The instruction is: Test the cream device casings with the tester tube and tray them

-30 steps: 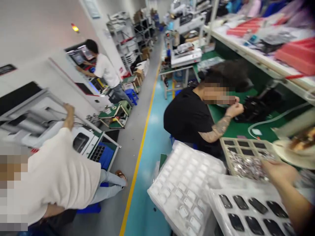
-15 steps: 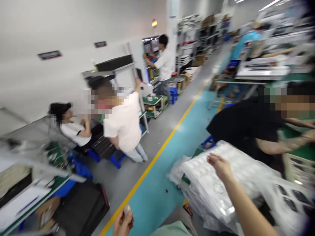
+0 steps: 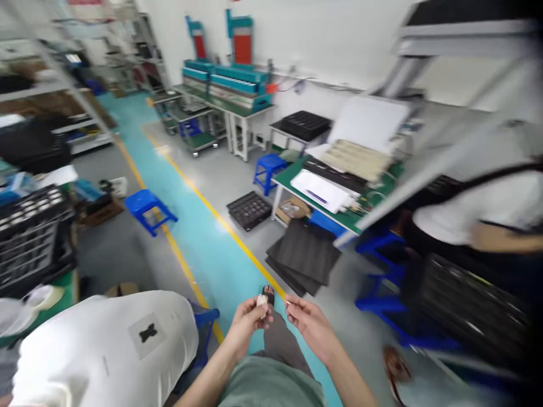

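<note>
Both hands meet low in the middle of the view, above the person's own lap. Left hand [image 3: 251, 317] is closed in a pinch on a small white piece [image 3: 262, 301], held up at the fingertips; right hand [image 3: 306, 320] is beside it, nearly touching, with thumb and forefinger pinched together, but whether it grips a thin part of the same piece I cannot tell, because the picture is blurred. Small white piece looks very light and easy to drop, maybe soft like tape or a sticker, so I judge it is best held gently at its edges with the fingertips. Below the hands are the grey trouser knee and a sandalled foot [image 3: 268, 294] on the floor. Left of the hands, a person in a white shirt [image 3: 106, 345] is very near, and the shirt bears a small black mark; no letters can be read. Beyond the hands a yellow floor line [image 3: 220, 217] runs away, with black trays [image 3: 303, 254] and a blue stool [image 3: 146, 206] at its two sides.
</note>
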`<action>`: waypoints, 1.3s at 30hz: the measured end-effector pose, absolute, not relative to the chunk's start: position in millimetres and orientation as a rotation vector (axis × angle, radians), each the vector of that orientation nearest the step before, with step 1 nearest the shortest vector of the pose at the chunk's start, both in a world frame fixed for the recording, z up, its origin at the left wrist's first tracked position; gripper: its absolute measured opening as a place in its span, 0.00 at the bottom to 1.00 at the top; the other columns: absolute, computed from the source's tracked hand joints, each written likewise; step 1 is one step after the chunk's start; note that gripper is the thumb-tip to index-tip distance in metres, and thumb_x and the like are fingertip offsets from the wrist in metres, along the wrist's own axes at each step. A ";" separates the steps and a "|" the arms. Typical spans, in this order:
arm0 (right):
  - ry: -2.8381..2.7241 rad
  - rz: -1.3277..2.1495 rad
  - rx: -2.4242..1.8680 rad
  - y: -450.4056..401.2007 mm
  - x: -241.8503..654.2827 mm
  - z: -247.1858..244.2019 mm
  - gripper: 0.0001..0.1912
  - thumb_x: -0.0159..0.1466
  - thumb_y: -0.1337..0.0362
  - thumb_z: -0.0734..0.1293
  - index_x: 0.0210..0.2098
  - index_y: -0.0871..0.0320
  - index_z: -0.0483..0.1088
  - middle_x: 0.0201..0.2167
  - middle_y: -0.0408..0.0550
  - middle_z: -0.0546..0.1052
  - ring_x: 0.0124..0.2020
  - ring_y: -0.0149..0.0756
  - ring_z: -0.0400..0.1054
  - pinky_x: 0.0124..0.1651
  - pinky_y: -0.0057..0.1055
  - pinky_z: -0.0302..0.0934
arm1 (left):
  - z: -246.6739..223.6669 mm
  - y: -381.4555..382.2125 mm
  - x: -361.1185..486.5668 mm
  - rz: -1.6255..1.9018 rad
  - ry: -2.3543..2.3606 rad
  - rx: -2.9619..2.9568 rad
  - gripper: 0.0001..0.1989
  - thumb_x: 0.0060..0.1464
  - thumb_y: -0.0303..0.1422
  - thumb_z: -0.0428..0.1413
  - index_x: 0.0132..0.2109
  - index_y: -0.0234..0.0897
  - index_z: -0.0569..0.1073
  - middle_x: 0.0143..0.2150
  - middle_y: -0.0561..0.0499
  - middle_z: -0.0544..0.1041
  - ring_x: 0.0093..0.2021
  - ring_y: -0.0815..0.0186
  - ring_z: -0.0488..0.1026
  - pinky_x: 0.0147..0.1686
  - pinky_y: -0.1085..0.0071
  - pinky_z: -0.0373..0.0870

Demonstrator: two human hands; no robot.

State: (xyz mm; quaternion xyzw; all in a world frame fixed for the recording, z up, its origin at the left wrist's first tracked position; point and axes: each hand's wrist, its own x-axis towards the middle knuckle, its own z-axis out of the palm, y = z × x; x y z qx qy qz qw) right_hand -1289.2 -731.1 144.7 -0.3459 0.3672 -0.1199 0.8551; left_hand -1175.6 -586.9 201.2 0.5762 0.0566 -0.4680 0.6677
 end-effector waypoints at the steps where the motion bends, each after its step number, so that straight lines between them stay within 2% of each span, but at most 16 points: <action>1: 0.748 -0.187 -0.742 -736.8 -1258.7 145.2 0.27 0.45 0.55 0.87 0.40 0.62 0.82 0.34 0.51 0.82 0.31 0.32 0.73 0.36 0.28 0.69 | 199.7 -587.1 -1154.7 -1.000 0.172 1.291 0.32 0.34 0.52 0.76 0.39 0.31 0.79 0.32 0.47 0.77 0.31 0.65 0.75 0.31 0.71 0.69; 5: 0.668 -0.008 -0.866 -756.9 -1131.1 154.9 0.30 0.43 0.45 0.85 0.36 0.60 0.82 0.34 0.52 0.81 0.32 0.36 0.73 0.34 0.31 0.68 | 203.0 -596.3 -1062.0 -0.741 0.319 1.260 0.33 0.28 0.47 0.78 0.38 0.32 0.78 0.29 0.52 0.75 0.27 0.69 0.73 0.26 0.74 0.66; 8: 0.548 0.016 -1.124 -770.6 -1029.9 178.7 0.29 0.46 0.40 0.81 0.34 0.59 0.83 0.26 0.47 0.78 0.27 0.34 0.68 0.30 0.32 0.64 | 220.0 -601.6 -990.3 -0.524 0.397 1.216 0.31 0.28 0.45 0.79 0.36 0.34 0.75 0.28 0.56 0.71 0.25 0.72 0.70 0.25 0.76 0.64; 10: 0.432 0.052 -1.263 -774.2 -961.5 200.3 0.27 0.48 0.40 0.80 0.32 0.58 0.83 0.21 0.44 0.75 0.24 0.32 0.64 0.28 0.31 0.61 | 235.4 -598.9 -946.8 -0.375 0.427 1.168 0.29 0.33 0.46 0.78 0.36 0.35 0.74 0.29 0.56 0.72 0.28 0.72 0.72 0.27 0.77 0.66; 13: 0.279 0.196 -1.304 -756.9 -860.6 228.9 0.25 0.48 0.43 0.80 0.35 0.57 0.84 0.23 0.43 0.77 0.27 0.33 0.68 0.33 0.31 0.66 | 254.3 -581.5 -887.8 -0.164 0.457 1.081 0.27 0.40 0.48 0.76 0.40 0.37 0.75 0.36 0.52 0.76 0.38 0.67 0.77 0.37 0.74 0.73; 15: 0.189 0.288 -1.308 -727.4 -798.7 241.2 0.27 0.49 0.44 0.80 0.38 0.57 0.83 0.29 0.46 0.81 0.31 0.36 0.73 0.37 0.34 0.69 | 259.7 -561.8 -850.1 -0.034 0.471 1.038 0.26 0.44 0.46 0.75 0.44 0.38 0.76 0.41 0.50 0.79 0.42 0.64 0.78 0.42 0.70 0.75; 18: 0.051 0.390 -1.268 -668.1 -717.7 249.8 0.24 0.53 0.45 0.79 0.39 0.57 0.82 0.33 0.49 0.83 0.34 0.39 0.77 0.39 0.35 0.72 | 256.3 -524.5 -788.9 0.155 0.469 1.011 0.22 0.48 0.43 0.73 0.45 0.38 0.76 0.42 0.49 0.80 0.41 0.66 0.77 0.43 0.70 0.75; 24: -0.196 0.454 -1.287 -541.1 -561.2 256.0 0.14 0.57 0.52 0.79 0.35 0.55 0.82 0.32 0.47 0.83 0.33 0.36 0.76 0.38 0.32 0.72 | 246.0 -419.8 -637.7 0.343 0.397 0.988 0.18 0.50 0.41 0.73 0.42 0.37 0.78 0.38 0.49 0.81 0.38 0.65 0.76 0.42 0.69 0.74; 31: -0.506 0.512 -1.368 -399.9 -405.9 295.7 0.04 0.62 0.60 0.75 0.34 0.53 0.83 0.35 0.47 0.84 0.36 0.37 0.77 0.40 0.31 0.72 | 275.9 -290.0 -507.3 0.515 0.483 1.004 0.15 0.51 0.38 0.72 0.42 0.38 0.78 0.39 0.49 0.81 0.39 0.65 0.77 0.45 0.68 0.75; 35: -0.756 0.519 -1.431 -331.7 -336.2 304.2 0.05 0.64 0.62 0.74 0.38 0.52 0.85 0.37 0.49 0.85 0.40 0.39 0.78 0.45 0.34 0.71 | 277.2 -234.9 -456.3 0.661 0.571 1.007 0.15 0.54 0.40 0.70 0.44 0.40 0.77 0.40 0.51 0.79 0.40 0.66 0.75 0.45 0.71 0.74; 39: -0.994 0.837 -1.388 -256.6 -252.3 285.3 0.08 0.66 0.60 0.72 0.36 0.53 0.85 0.36 0.48 0.85 0.38 0.39 0.78 0.43 0.34 0.71 | 251.3 -182.7 -399.5 0.787 0.666 0.972 0.18 0.56 0.44 0.68 0.48 0.39 0.76 0.40 0.49 0.78 0.37 0.66 0.74 0.39 0.71 0.72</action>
